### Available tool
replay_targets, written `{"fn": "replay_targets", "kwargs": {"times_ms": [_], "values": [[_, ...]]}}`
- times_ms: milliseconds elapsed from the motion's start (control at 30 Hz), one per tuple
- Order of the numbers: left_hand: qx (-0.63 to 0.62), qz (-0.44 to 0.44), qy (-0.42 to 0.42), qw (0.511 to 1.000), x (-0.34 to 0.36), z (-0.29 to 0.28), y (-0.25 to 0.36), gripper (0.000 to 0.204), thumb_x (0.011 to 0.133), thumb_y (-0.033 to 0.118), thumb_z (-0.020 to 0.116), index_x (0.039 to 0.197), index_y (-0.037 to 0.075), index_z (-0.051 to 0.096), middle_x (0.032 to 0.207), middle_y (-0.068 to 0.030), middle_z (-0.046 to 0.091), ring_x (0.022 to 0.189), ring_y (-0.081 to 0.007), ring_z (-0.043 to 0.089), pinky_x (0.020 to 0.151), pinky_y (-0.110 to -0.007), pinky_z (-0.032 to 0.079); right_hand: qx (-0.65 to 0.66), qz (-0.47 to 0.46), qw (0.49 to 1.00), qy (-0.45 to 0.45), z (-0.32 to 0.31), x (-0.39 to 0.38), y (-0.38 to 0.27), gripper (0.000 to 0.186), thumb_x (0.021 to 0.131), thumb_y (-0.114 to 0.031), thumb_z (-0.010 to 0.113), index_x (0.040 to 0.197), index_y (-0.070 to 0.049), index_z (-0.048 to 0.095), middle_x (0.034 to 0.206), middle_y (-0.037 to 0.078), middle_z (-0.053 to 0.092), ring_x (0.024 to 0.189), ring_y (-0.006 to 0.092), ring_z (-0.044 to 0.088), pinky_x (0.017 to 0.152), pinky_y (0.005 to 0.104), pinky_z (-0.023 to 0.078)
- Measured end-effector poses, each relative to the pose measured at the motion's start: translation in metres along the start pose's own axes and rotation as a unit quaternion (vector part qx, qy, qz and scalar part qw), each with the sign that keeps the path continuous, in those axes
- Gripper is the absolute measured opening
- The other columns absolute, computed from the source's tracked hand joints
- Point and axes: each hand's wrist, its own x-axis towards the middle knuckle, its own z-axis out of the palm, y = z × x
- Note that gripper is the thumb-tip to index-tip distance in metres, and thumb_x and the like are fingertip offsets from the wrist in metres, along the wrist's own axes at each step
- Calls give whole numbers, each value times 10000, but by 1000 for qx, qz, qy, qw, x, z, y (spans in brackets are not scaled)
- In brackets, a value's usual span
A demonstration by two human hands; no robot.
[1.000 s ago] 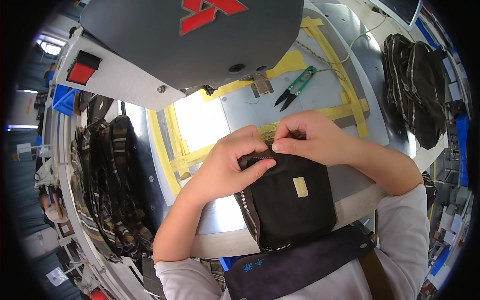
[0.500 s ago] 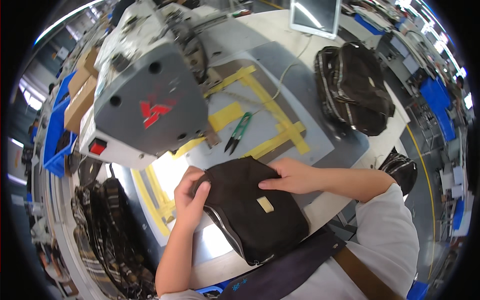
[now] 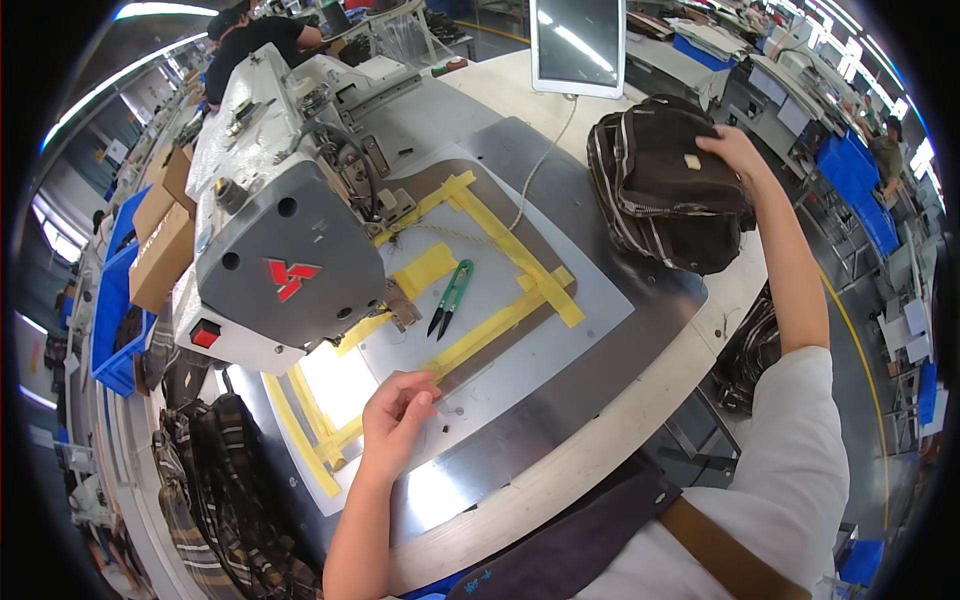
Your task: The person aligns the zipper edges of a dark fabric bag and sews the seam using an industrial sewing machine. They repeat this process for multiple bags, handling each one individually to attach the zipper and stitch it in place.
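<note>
At the right of the table, my right hand (image 3: 735, 155) grips the far right edge of a black zippered fabric bag piece (image 3: 660, 165) with a small cream label. This piece rests on top of a stack of similar black zippered pieces (image 3: 625, 220). My left hand (image 3: 395, 415) hovers over the near part of the sewing plate, its fingers loosely bent, thumb apart from them and nothing seen in it. Green thread snips (image 3: 455, 295) lie on the yellow-taped plate (image 3: 590, 310), beyond the left hand.
A grey sewing machine head (image 3: 290, 240) stands at the left. A tablet (image 3: 578, 45) is at the back. Plaid and dark fabric pieces (image 3: 225, 470) hang at the lower left; more dark pieces (image 3: 750, 350) lie below the right table edge. A person (image 3: 245, 50) works beyond the machine.
The black bag piece has gone from in front of me to the stack at the right, carried in my right hand. My left hand has let go of it and stayed near its place.
</note>
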Motion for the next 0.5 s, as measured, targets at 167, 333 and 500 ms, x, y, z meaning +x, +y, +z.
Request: {"fn": "replay_targets", "kwargs": {"times_ms": [167, 333, 500], "values": [[19, -6, 32, 999, -1, 4, 3, 225, 924, 108, 598, 1135, 33, 619, 925, -50, 632, 757, -87, 559, 672, -220, 454, -406, -237, 828, 304, 25, -36, -24, 449, 845, -240, 687, 1234, -42, 584, 1055, 148, 661, 919, 233, 651, 819, 313, 498], [174, 45, 21, 983, -6, -4, 12, 178, 882, 104, 651, 1053, 56, 665, 867, -41, 628, 731, -100, 610, 640, -248, 478, -168, -434, 883, 64, 150, -174, -153, 193, 838, -68, 635, 1027, -33, 661, 1045, 120, 651, 970, 294, 623, 858, 362, 482], [255, 69, -3, 964, -8, 1, 18, 197, 867, 122, 658, 1053, 58, 653, 900, -62, 625, 791, -168, 629, 680, -284, 500, -188, -588, 775, -135, 281, -209, -154, 274, 745, 18, 617, 1007, -48, 661, 1072, 74, 635, 1021, 283, 597, 883, 401, 481]]}}
